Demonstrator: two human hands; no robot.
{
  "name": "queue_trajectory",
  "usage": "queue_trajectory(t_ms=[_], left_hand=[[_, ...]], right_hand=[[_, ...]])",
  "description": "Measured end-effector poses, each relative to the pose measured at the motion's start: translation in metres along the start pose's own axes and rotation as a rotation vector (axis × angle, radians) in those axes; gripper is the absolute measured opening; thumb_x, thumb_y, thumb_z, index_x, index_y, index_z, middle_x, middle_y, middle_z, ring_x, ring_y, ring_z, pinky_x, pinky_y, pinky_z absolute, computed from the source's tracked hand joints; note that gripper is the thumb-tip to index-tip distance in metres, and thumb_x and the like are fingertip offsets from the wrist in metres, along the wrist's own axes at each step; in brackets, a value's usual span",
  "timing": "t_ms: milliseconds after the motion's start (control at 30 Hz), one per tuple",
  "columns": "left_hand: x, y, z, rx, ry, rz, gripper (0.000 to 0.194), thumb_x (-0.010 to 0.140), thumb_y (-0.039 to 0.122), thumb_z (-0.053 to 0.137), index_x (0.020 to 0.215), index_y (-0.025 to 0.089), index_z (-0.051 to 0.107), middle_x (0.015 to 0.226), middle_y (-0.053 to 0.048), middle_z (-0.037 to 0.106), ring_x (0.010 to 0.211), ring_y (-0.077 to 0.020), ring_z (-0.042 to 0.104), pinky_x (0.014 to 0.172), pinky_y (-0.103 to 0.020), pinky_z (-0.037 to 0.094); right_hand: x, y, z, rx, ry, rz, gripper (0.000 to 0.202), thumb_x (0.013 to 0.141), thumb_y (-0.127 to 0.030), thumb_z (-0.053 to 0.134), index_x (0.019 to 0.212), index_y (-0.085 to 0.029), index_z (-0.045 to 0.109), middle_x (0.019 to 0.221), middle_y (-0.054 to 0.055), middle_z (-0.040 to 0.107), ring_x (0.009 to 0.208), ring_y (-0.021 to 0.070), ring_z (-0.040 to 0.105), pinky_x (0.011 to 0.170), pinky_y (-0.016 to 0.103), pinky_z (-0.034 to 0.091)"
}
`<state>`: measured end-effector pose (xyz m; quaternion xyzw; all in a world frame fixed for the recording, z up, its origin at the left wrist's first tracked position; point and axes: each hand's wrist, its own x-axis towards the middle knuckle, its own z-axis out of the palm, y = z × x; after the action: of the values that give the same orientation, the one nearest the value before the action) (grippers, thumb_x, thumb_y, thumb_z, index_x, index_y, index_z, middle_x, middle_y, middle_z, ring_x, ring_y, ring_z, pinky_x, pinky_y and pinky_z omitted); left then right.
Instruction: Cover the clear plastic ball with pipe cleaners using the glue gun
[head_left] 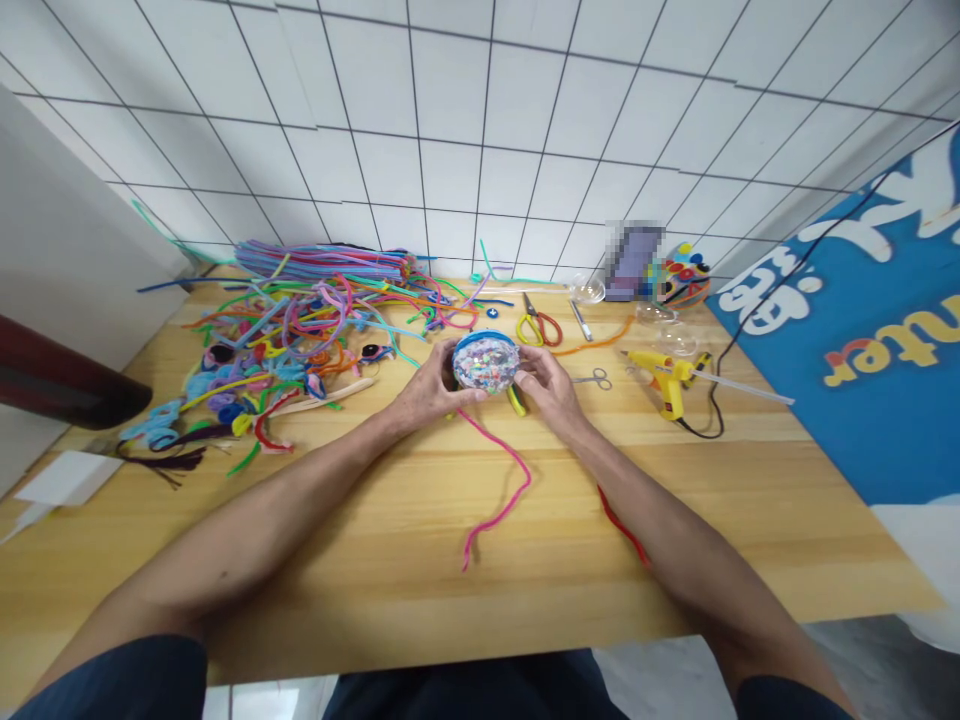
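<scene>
Leftmost, a dark red bar (67, 385) poked in over the table (750, 520) edge, w/ white paper (64, 478) just below it. Next came a big tangle of pipe cleaners (300, 320) spread across the back-left of the table. At centre, left hand (429, 392) and right hand (546, 385) both gripped a clear ball (486, 364) full of glittery bits, fingers curled round each side, ball held just above the tabletop. A blue ring sat round the ball's top. A pink pipe cleaner (501, 480) trailed from under the ball toward the near edge; a red one (622, 527) lay beside the right forearm. Behind the right hand: yellow scissors (538, 326), small steel scissors (594, 379). Further right, a yellow glue gun (666, 378) w/ black cord, then a blue banner (862, 340) at far right.
</scene>
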<state>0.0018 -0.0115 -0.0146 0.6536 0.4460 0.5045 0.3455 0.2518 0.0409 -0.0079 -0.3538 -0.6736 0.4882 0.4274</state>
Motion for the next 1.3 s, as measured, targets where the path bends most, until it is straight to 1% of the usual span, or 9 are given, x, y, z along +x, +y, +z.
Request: queue_trajectory(t_ms=[367, 467, 567, 767, 867, 933, 1033, 1200, 1300], left_hand=[[0.001, 0.001, 0.002, 0.006, 0.001, 0.022, 0.097, 0.077, 0.061, 0.096, 0.151, 0.021, 0.046, 0.155, -0.020, 0.062, 0.147, -0.0389, 0.062, 0.127, -0.059, 0.050], [0.004, 0.001, 0.004, -0.023, 0.013, 0.039, 0.102, 0.071, 0.060, 0.100, 0.150, 0.020, 0.049, 0.155, -0.020, 0.061, 0.148, -0.0396, 0.061, 0.128, -0.059, 0.049], [0.006, 0.001, 0.005, -0.108, -0.019, 0.044, 0.107, 0.066, 0.058, 0.102, 0.150, 0.016, 0.050, 0.152, -0.022, 0.061, 0.145, -0.0400, 0.063, 0.126, -0.057, 0.051], [0.009, 0.000, -0.003, -0.231, -0.057, -0.007, 0.073, 0.087, 0.051, 0.086, 0.147, 0.022, 0.058, 0.145, -0.013, 0.069, 0.137, -0.0358, 0.067, 0.121, -0.056, 0.053], [0.010, -0.002, -0.006, -0.243, -0.062, -0.017, 0.063, 0.093, 0.050, 0.077, 0.147, 0.022, 0.062, 0.145, -0.012, 0.071, 0.137, -0.0359, 0.067, 0.121, -0.057, 0.053], [0.011, -0.002, -0.007, -0.238, -0.049, -0.008, 0.061, 0.095, 0.050, 0.074, 0.148, 0.022, 0.064, 0.147, -0.011, 0.071, 0.138, -0.0358, 0.067, 0.123, -0.056, 0.051], [0.012, -0.002, -0.009, -0.203, -0.031, 0.004, 0.059, 0.098, 0.050, 0.069, 0.150, 0.023, 0.064, 0.154, -0.008, 0.069, 0.149, -0.0357, 0.059, 0.132, -0.055, 0.043], [0.012, -0.006, -0.013, -0.178, -0.072, -0.012, 0.062, 0.100, 0.049, 0.067, 0.156, 0.025, 0.063, 0.164, -0.004, 0.064, 0.158, -0.0359, 0.053, 0.138, -0.052, 0.037], [0.012, -0.010, -0.014, -0.188, -0.054, -0.040, 0.066, 0.100, 0.054, 0.067, 0.159, 0.026, 0.062, 0.168, -0.005, 0.060, 0.163, -0.0378, 0.047, 0.141, -0.055, 0.031]], right_hand=[[0.000, 0.001, -0.001, 0.016, -0.007, 0.029, 0.059, 0.087, -0.066, 0.081, 0.132, -0.030, 0.066, 0.126, 0.006, 0.077, 0.109, 0.0254, 0.070, 0.101, 0.045, 0.059], [-0.001, -0.001, -0.002, 0.015, -0.004, 0.043, 0.060, 0.088, -0.067, 0.081, 0.132, -0.030, 0.065, 0.126, 0.007, 0.077, 0.113, 0.0270, 0.070, 0.103, 0.046, 0.059], [-0.002, -0.004, -0.003, -0.019, 0.009, 0.029, 0.058, 0.089, -0.067, 0.079, 0.131, -0.029, 0.065, 0.132, 0.009, 0.077, 0.117, 0.0282, 0.071, 0.106, 0.047, 0.059], [-0.002, -0.003, -0.007, -0.109, 0.036, 0.008, 0.052, 0.093, -0.063, 0.075, 0.131, -0.029, 0.067, 0.129, 0.009, 0.078, 0.114, 0.0284, 0.073, 0.099, 0.046, 0.061], [-0.001, -0.001, -0.007, -0.121, 0.053, 0.019, 0.052, 0.092, -0.063, 0.075, 0.131, -0.029, 0.067, 0.127, 0.008, 0.078, 0.110, 0.0277, 0.073, 0.098, 0.047, 0.061], [-0.001, 0.000, -0.008, -0.104, 0.065, 0.041, 0.054, 0.091, -0.065, 0.075, 0.131, -0.029, 0.069, 0.130, 0.008, 0.078, 0.108, 0.0272, 0.073, 0.097, 0.046, 0.062], [0.002, 0.001, -0.008, -0.057, 0.081, 0.072, 0.056, 0.089, -0.067, 0.075, 0.130, -0.029, 0.071, 0.130, 0.007, 0.079, 0.103, 0.0257, 0.075, 0.095, 0.045, 0.063], [0.005, -0.001, -0.007, 0.006, 0.108, 0.075, 0.063, 0.083, -0.071, 0.081, 0.128, -0.028, 0.074, 0.128, 0.007, 0.081, 0.100, 0.0264, 0.076, 0.092, 0.046, 0.065], [0.006, -0.005, -0.006, 0.008, 0.083, 0.067, 0.066, 0.084, -0.077, 0.079, 0.128, -0.028, 0.074, 0.124, 0.007, 0.081, 0.098, 0.0269, 0.076, 0.088, 0.045, 0.066]])
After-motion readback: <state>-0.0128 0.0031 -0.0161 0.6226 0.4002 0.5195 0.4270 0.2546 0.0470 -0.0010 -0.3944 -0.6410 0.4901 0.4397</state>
